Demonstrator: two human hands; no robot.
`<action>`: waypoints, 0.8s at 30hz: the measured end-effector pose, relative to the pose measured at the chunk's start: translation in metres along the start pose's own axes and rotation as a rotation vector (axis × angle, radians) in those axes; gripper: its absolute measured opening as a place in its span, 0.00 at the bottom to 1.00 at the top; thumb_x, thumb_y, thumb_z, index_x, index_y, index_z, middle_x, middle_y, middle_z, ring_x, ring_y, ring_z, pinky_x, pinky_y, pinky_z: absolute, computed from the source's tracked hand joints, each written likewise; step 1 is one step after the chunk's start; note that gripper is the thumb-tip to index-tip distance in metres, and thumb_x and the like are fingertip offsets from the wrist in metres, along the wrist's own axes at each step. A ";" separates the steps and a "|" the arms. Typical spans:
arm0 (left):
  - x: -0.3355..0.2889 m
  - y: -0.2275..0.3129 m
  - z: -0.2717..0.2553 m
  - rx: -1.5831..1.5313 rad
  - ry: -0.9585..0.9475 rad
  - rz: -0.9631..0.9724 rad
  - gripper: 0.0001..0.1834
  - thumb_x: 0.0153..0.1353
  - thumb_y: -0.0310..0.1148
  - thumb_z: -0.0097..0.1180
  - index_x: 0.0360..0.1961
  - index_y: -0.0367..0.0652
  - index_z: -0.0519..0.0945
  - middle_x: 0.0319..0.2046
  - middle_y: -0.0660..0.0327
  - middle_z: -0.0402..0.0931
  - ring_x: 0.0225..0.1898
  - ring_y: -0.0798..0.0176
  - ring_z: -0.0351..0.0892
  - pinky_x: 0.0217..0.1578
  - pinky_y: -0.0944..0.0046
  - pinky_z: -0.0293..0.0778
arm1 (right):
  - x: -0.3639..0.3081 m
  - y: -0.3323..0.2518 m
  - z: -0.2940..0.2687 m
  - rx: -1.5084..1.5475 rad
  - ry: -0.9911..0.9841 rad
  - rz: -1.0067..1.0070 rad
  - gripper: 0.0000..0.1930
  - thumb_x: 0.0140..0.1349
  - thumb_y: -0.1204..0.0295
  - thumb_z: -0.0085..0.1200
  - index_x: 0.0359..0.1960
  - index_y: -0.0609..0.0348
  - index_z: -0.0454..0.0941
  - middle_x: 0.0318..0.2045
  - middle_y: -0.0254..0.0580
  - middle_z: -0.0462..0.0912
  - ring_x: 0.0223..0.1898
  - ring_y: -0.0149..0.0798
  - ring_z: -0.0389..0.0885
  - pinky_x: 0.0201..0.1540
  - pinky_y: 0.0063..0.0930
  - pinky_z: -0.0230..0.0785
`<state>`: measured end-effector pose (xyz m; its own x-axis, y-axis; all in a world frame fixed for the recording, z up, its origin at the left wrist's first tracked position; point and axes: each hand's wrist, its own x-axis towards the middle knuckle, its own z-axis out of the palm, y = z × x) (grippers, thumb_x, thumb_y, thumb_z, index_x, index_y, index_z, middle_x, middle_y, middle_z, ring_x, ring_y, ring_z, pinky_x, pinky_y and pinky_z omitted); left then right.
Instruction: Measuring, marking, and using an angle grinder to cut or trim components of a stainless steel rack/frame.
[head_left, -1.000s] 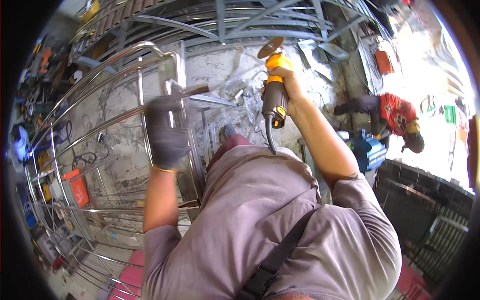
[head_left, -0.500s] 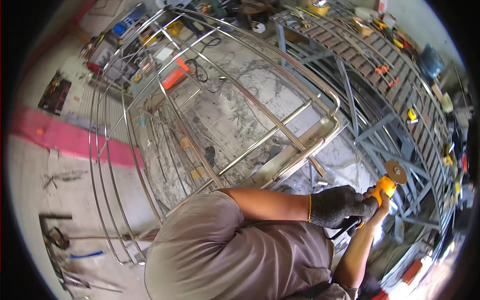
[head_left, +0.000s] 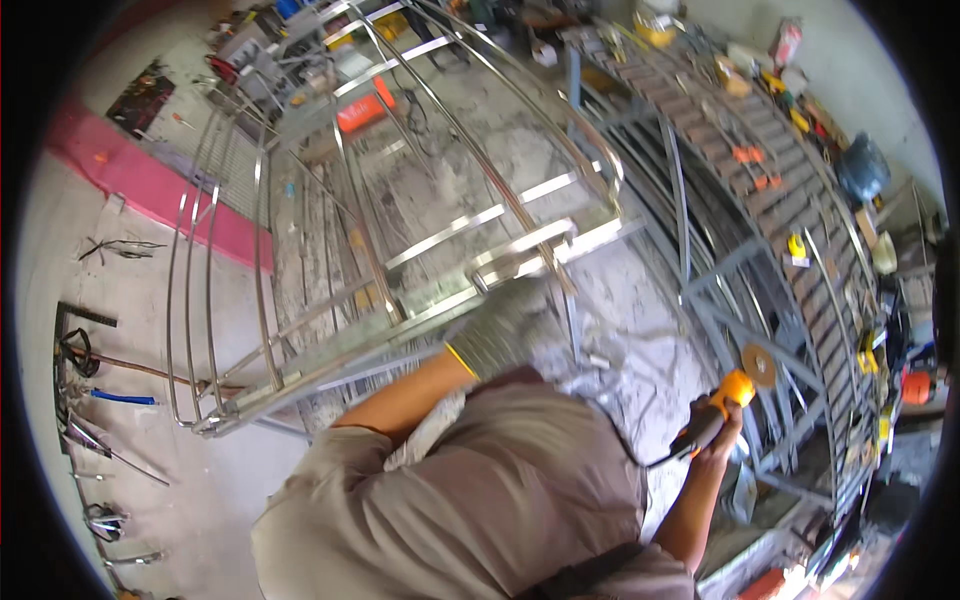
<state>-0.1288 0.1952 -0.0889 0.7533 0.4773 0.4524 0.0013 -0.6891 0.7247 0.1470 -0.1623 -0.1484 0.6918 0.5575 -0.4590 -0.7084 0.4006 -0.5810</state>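
My bare right hand (head_left: pixel 731 422) is wrapped round the body of a yellow and black angle grinder (head_left: pixel 737 388). Its brown disc (head_left: pixel 758 366) points up and away from me, and a black cord trails from its back end. My left hand (head_left: pixel 505 328), in a dark grey glove with a yellow cuff, is at the near edge of a large frame of shiny metal tubes (head_left: pixel 447 237). The fingers are smeared by motion, so I cannot tell whether they touch the frame's flat near bar (head_left: pixel 425 315).
To the right stands a grey steel rack with a slatted top (head_left: pixel 735 170) carrying tools. An orange-red box (head_left: pixel 360 112) lies beyond the tubes. A pink beam (head_left: pixel 150 185) crosses the left side, near a blue-handled tool (head_left: pixel 123 398) on the floor.
My left hand has come off the grinder and moved left to the metal frame. My right hand alone holds the grinder, slightly lower and further left in view. The view has shifted.
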 end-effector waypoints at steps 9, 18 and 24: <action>0.026 -0.031 -0.054 0.242 0.381 -0.366 0.32 0.63 0.37 0.69 0.66 0.40 0.73 0.45 0.53 0.81 0.44 0.55 0.82 0.48 0.55 0.79 | -0.025 -0.026 -0.131 -0.015 0.477 0.206 0.20 0.63 0.55 0.62 0.46 0.58 0.75 0.27 0.44 0.82 0.26 0.44 0.85 0.25 0.36 0.80; 0.093 -0.161 -0.048 0.132 -0.004 -1.047 0.39 0.63 0.60 0.63 0.60 0.35 0.79 0.45 0.55 0.85 0.41 0.60 0.82 0.47 0.58 0.77 | -0.089 0.004 -0.235 0.024 0.428 0.207 0.23 0.60 0.70 0.62 0.57 0.59 0.72 0.41 0.53 0.81 0.42 0.53 0.83 0.50 0.49 0.80; 0.117 -0.205 -0.019 0.098 -0.367 -0.981 0.50 0.52 0.74 0.63 0.55 0.34 0.85 0.53 0.47 0.84 0.51 0.47 0.83 0.54 0.53 0.77 | -0.107 0.022 -0.257 0.134 0.523 0.280 0.10 0.55 0.65 0.58 0.38 0.51 0.78 0.28 0.42 0.79 0.28 0.48 0.82 0.33 0.45 0.81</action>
<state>-0.0535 0.4025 -0.1747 0.5459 0.6669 -0.5072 0.7597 -0.1389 0.6352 0.0932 -0.4004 -0.2846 0.4291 0.2370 -0.8716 -0.8616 0.3971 -0.3163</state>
